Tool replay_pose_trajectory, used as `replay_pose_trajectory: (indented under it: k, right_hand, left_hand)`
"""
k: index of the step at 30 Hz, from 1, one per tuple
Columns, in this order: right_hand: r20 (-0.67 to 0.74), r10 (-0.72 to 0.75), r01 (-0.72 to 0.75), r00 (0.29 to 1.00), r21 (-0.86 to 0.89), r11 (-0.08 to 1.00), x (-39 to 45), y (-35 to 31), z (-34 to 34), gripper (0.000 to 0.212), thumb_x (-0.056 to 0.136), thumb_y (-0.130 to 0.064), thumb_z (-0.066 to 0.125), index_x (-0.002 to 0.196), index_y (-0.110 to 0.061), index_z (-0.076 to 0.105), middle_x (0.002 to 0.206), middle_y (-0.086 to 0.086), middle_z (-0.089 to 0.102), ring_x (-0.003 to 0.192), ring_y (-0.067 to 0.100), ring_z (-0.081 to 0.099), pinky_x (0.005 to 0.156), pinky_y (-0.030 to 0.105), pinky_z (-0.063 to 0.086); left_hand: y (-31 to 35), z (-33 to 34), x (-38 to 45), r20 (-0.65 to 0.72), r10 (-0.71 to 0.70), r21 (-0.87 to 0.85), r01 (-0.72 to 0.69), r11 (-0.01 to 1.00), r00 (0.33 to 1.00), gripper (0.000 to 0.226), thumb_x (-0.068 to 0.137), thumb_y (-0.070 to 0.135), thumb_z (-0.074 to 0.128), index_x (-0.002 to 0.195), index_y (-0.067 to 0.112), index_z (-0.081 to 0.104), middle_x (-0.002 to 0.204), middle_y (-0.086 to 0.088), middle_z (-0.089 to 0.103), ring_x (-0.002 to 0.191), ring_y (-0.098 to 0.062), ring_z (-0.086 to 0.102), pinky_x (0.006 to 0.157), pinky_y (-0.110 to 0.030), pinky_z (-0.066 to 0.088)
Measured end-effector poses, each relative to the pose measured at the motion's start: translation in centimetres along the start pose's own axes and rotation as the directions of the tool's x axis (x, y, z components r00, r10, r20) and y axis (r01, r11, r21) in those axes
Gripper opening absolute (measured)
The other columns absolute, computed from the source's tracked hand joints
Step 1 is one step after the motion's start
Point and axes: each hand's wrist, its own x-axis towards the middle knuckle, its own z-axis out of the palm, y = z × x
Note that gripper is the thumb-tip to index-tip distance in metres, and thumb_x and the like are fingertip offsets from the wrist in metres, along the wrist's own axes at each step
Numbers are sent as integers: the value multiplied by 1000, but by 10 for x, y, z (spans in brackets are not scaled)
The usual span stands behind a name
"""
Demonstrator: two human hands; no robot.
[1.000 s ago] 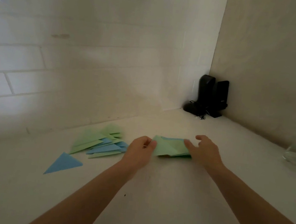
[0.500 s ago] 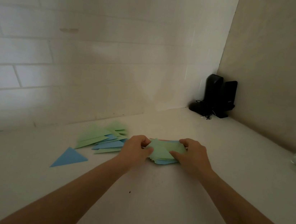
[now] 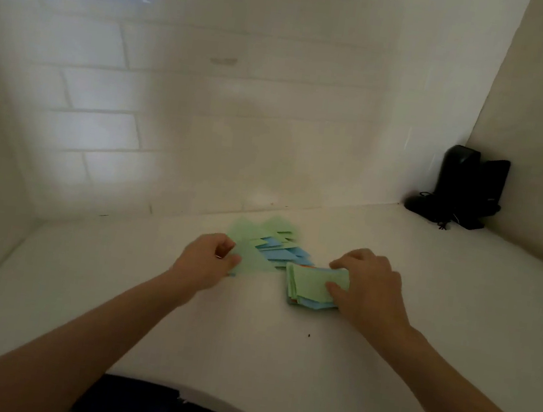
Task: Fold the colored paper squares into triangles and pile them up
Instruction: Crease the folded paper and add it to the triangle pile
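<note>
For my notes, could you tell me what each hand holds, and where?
Left hand pinches a green triangle at its near-left corner; right hand grips the paper stack at its right edge.

white counter [image 3: 278, 355] | folded triangles [image 3: 271, 247] | paper stack [image 3: 313, 285] | black device [image 3: 462, 189] in corner

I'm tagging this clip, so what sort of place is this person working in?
Probably an indoor corner at a white table or counter, used here for paper folding: a pale brick wall behind, black devices tucked into the corner, and folded paper triangles spread beside a stack of paper squares.
</note>
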Motion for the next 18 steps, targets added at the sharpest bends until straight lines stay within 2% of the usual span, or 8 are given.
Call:
replay_pose_trajectory:
  k: [2,4,7,11,13,16,18]
  right_hand:
    - [3,-103,102,995,120,988,-4,-13,4,28,86,-31,61,113,-23,63,114,-2,55,103,18,52,84,28,37]
    - [83,-83,63,993,213,975,-8,-23,10,35,84,-41,63,113,-22,64,110,-2,59,99,16,55,84,25,41]
    - [127,-57,32,990,187,982,-13,-25,19,50,76,-57,65,113,-23,64,109,-5,61,98,12,55,85,23,42]
    - [72,-23,4,997,255,967,-19,-23,23,39,76,-52,68,103,-24,69,105,-7,64,100,9,57,87,21,42]
    - [71,15,-36,997,304,952,-20,-24,23,36,75,-51,70,100,-24,70,101,-7,65,96,8,58,85,21,44]
    - [94,40,-70,995,339,938,-19,-24,19,36,74,-48,72,101,-24,70,95,-11,60,88,2,54,73,6,38]
    - [114,64,-102,991,371,923,-18,-23,17,36,73,-49,73,100,-25,71,92,-14,58,80,-4,51,65,0,37]
  left_hand:
    - [-14,-19,7,-61,-48,5,48,999,997,7,85,16,66,80,17,61,82,-8,65,77,-24,59,73,-36,49]
    - [-26,-29,12,-111,-100,-8,100,995,989,7,84,18,67,86,18,61,86,-10,67,80,-26,60,73,-35,48]
    - [-39,-33,17,-188,-124,52,136,989,974,10,83,20,68,87,20,59,89,-8,67,84,-26,62,76,-34,48]
    - [-50,-30,22,-212,-132,157,167,973,968,12,84,20,67,92,18,58,91,-4,64,77,-18,55,69,-26,40]
    - [-54,-26,23,-213,-148,212,194,958,966,16,83,21,69,93,20,56,95,-3,64,81,-17,54,71,-27,40]
    - [-56,-24,23,-283,-94,316,185,931,955,33,77,21,74,104,22,55,105,-5,57,99,-24,50,82,-33,42]
    - [-48,-21,19,-338,39,335,81,939,940,38,75,14,74,107,21,55,104,-5,50,101,-24,44,81,-29,37]
